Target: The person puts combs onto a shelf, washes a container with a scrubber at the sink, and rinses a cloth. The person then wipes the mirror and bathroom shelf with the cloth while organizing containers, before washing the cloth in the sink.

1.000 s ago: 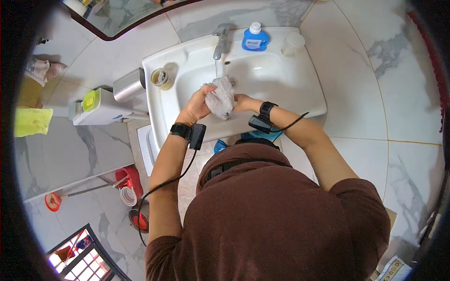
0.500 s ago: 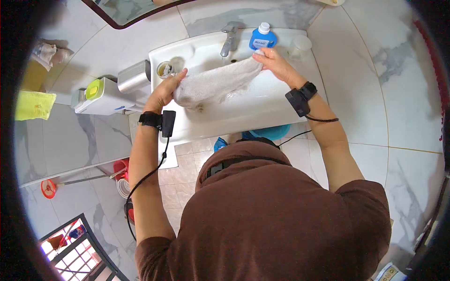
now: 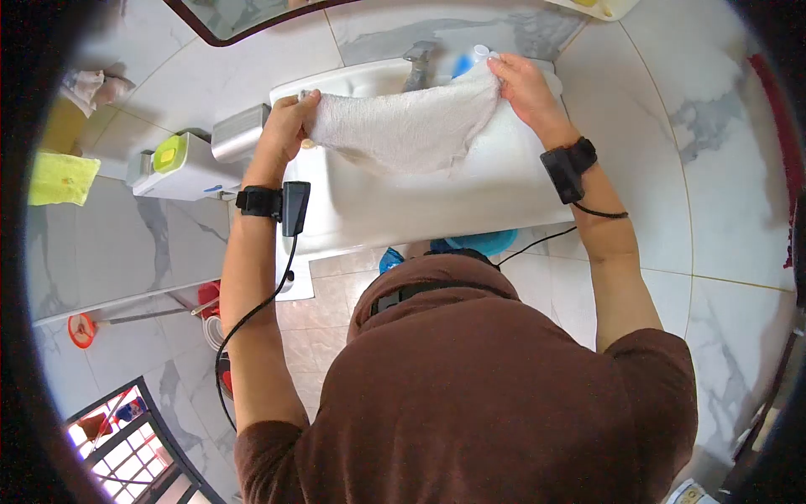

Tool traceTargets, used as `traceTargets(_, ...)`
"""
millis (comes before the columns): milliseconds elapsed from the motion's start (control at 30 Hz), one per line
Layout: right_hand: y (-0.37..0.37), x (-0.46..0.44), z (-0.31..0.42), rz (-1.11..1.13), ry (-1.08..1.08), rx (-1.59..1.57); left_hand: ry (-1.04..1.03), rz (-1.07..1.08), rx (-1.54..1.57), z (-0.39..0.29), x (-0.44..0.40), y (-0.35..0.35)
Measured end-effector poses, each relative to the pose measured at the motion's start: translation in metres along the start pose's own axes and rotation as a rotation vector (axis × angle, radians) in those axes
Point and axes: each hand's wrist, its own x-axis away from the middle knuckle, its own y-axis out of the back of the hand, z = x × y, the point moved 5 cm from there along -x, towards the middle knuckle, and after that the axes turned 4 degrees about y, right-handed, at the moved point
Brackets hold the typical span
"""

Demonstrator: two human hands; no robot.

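Observation:
A white towel is stretched between my hands above the white sink, its lower edge hanging in a curve. My left hand pinches the towel's left top corner. At the opposite corner, my right hand grips the cloth between thumb and fingers. Behind the towel stands the metal faucet, partly covered. Only the cap and a strip of the blue bottle show beside my right hand. Much of the basin is hidden by the cloth.
Left of the sink are a silver wall-mounted box and a white container with a green top. A yellow-green cloth hangs at the far left. Below the sink's front edge sits a blue-green basin. A mirror is above.
Both hands have risen and spread apart, the right one moving farther right. The towel has opened out wider and now covers the bottle and part of the faucet.

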Motion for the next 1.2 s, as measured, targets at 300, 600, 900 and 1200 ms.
traceTargets(300,0.014,-0.001,-0.018,-0.032,-0.068,0.374,-0.001,-0.034,-0.382,0.018,-0.034,0.007)
traceTargets(600,-0.005,0.007,-0.201,0.128,-0.635,0.346,0.071,-0.136,-0.797,0.159,-0.072,0.004)
traceTargets(900,-0.068,-0.068,-0.311,0.034,-0.789,-0.305,0.407,-0.068,0.000,0.243,-0.084,-0.052)
traceTargets(1200,-0.096,-0.053,-0.313,0.287,-0.949,-0.908,0.575,0.415,1.372,0.306,-0.144,-0.109)
